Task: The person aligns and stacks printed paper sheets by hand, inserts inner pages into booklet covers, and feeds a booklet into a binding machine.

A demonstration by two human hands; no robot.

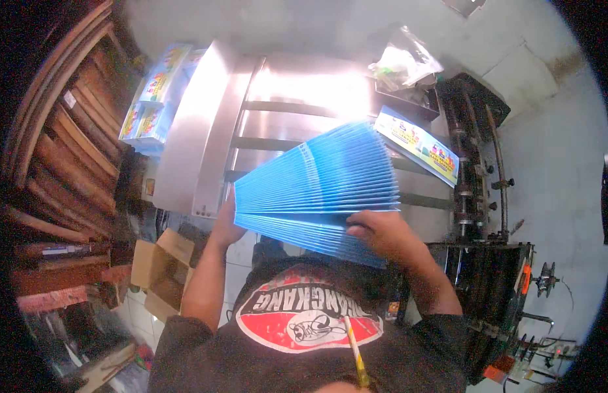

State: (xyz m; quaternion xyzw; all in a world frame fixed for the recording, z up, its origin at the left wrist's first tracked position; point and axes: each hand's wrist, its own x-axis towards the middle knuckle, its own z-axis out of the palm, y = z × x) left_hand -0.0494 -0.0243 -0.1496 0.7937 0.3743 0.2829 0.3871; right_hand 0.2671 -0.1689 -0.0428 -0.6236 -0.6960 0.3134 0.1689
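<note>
A thick stack of light blue printed sheets [317, 177] is spread like a fan in front of my chest, over the metal table's near edge. Its narrow end rests in my left hand [229, 219], whose fingers are mostly hidden behind the stack. The wide end spreads up and to the right, with the sheet edges apart. My right hand [386, 234] is closed at the stack's lower right side, its thumb and curled fingers at a gap between the upper sheets and a lower group. What lies under those fingers is hard to see.
Packs of colourful printed sheets [157, 92] stand left of the shiny metal table [284, 85]. A printed card [418, 147] lies on its right side, near a dark box [415, 101] with clear plastic. Black machinery [471, 164] stands right; an open cardboard box [163, 272] sits lower left.
</note>
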